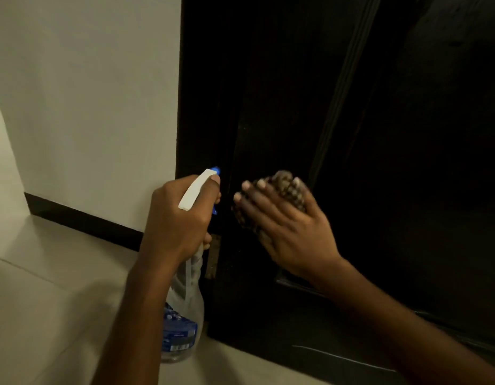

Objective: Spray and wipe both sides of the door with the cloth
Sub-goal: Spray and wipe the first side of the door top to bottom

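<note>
Left hand [182,218] grips the upright bottle [182,315] at its neck, nozzle facing the door's hinge edge. Just right, the right hand [290,226], fingers flat, presses the cloth [282,184] onto the door [379,134], which stands vertical directly ahead and nearer this hand.

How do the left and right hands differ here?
The left hand curls round the spray bottle; the right hand lies straight-fingered over the cloth. The left hand holds its bottle beside the door; the right hand presses its cloth onto it. Both work low, by the hinge.
</note>
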{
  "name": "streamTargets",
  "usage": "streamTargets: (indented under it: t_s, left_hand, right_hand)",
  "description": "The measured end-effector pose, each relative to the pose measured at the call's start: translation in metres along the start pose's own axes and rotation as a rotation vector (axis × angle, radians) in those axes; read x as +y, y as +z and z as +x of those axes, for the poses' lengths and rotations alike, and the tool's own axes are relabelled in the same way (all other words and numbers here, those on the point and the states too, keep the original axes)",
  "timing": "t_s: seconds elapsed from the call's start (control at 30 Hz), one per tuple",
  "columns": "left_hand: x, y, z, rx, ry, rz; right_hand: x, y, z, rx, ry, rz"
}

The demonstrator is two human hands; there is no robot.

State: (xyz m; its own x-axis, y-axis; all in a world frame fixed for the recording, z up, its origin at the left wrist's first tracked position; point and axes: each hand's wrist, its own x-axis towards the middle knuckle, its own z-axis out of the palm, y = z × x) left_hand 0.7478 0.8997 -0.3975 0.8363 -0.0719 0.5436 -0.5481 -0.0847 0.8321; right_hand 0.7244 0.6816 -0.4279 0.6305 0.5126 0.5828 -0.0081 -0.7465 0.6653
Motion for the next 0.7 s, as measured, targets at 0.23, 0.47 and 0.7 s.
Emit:
streamTargets:
  t_s: [0.23, 0.47, 0.7]
  left_hand:
    - [0.001, 0.004, -0.008, 0.004, -0.002, -0.067]
    - [-0.003, -0.007, -0.013, 0.052, 0.016, -0.020]
    - [-0.019, -0.015, -0.015, 0.048, -0.050, 0.020]
  right_hand:
    - [0.039, -0.035, 0.103, 0.224, 0.332, 0.016]
    - [-0.040, 0.023, 0.026, -0.004, -0.159, -0.060]
    - [-0.011, 0.002, 0.020, 0.022, -0.048, 0.006]
